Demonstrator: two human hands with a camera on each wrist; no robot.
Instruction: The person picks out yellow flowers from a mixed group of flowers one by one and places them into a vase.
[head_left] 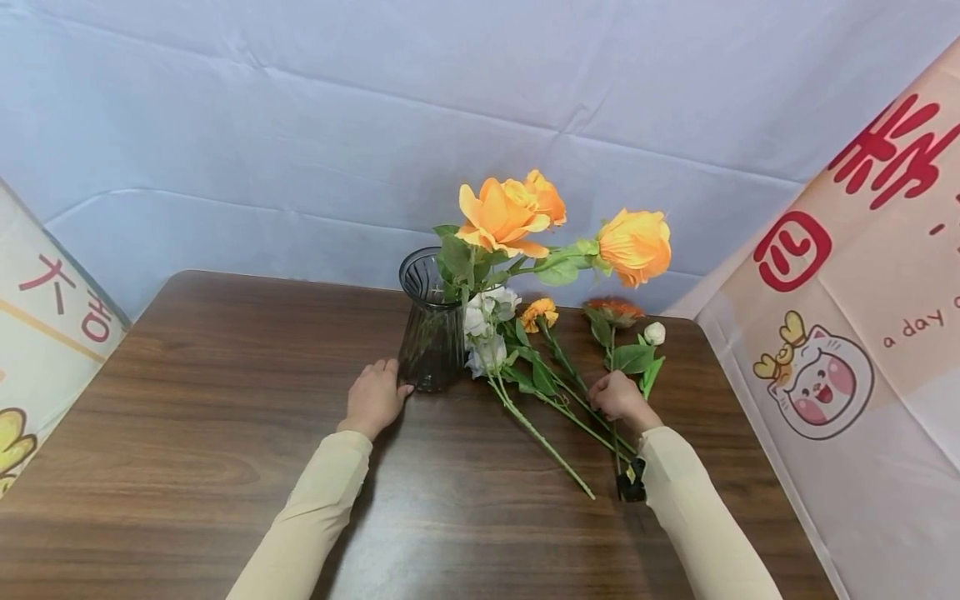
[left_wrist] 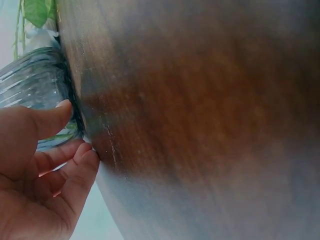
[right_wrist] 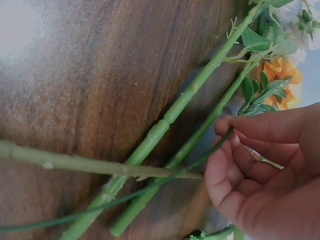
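Head view, arrangement judged part done. Foreground, lower edge: cream sleeves [head_left: 303, 508], two. Lower right: loose stems [head_left: 542, 439], ends toward the viewer, lying on a brown table [head_left: 247, 400]. Centre: left hand [head_left: 372, 400], thumb and bent fingers narrowly parted, holding the foot of a dark glass vase [head_left: 431, 358], upright. Right of centre: right hand [head_left: 618, 396], thumb and forefinger together in a pinch on a thin dark-green stem [right_wrist: 209, 151]; which bloom it bears, uncertain. Beyond, apparently left to place: white flowers [head_left: 477, 321] just beside the vase, one small orange flower [head_left: 540, 315], one rust-coloured flower [head_left: 618, 312], one white bud [head_left: 655, 334]. Above the vase rim, seemingly done: large orange blooms [head_left: 498, 221], three, one leaning right. Rear, upper frame: pale cloth backdrop [head_left: 300, 125].
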